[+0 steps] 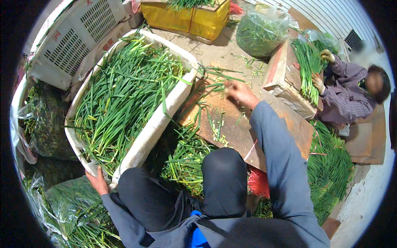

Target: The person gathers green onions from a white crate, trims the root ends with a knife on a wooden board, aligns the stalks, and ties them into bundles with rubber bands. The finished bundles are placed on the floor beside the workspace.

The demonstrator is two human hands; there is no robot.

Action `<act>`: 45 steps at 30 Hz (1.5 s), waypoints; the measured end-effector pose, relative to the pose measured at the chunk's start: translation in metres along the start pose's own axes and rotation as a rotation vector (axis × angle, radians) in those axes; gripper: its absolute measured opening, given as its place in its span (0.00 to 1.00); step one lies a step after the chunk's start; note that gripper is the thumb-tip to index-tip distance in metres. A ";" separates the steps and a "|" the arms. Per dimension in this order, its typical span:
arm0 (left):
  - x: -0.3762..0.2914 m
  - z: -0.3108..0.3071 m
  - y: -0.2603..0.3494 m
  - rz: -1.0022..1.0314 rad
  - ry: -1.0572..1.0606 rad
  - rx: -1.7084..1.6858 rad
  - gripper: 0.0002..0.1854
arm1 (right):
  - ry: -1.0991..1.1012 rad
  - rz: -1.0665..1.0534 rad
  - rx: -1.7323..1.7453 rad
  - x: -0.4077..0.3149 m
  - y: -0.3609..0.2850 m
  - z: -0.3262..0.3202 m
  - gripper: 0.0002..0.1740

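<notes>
A large white tub (155, 130), full of loose garlic chives (124, 102), sits tilted at my left knee. My left hand (97, 182) grips its near corner, with the thumb at the rim and the fingers mostly hidden. Over a worn wooden board (279, 124), my right hand (240, 93) is blurred by motion. Its curled fingers close on a few green chive stalks (215, 87) that trail left toward the tub. Short pale stem cuttings (218, 136) are scattered across the board below that hand.
Loose chives (186, 161) lie between my knees and the board. Bundled chives (330, 173) are heaped at right. Across from me, a co-worker's gloved hand (318, 83) rests on a chive bunch (305, 68) atop a box. White crates (77, 40) and a yellow-wrapped box (183, 20) stand behind.
</notes>
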State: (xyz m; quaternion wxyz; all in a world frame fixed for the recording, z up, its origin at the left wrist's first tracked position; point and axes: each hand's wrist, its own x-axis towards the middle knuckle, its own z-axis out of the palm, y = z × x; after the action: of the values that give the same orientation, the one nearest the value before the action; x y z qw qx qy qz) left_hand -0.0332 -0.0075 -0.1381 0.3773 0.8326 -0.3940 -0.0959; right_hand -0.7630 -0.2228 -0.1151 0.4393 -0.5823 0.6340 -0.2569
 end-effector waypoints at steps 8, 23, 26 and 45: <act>-0.025 0.000 0.038 -0.067 0.112 0.143 0.37 | -0.168 0.049 0.547 0.025 -0.028 0.002 0.18; -0.040 0.011 0.052 -0.251 0.259 -0.361 0.25 | -0.625 -0.608 -0.113 -0.024 -0.288 0.201 0.09; -0.043 0.012 0.057 -0.208 0.275 -0.251 0.21 | -0.664 -0.799 -0.259 -0.016 -0.311 0.284 0.09; -0.041 0.008 0.069 -0.218 0.235 -0.302 0.22 | -0.391 -1.271 -0.480 0.049 -0.338 0.477 0.13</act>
State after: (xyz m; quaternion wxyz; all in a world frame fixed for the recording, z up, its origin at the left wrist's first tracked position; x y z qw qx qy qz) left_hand -0.1049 -0.0099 -0.1009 0.5283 0.8099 -0.2359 -0.0963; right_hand -0.1784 -0.2451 -0.0748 0.1698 -0.9559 0.1199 -0.2074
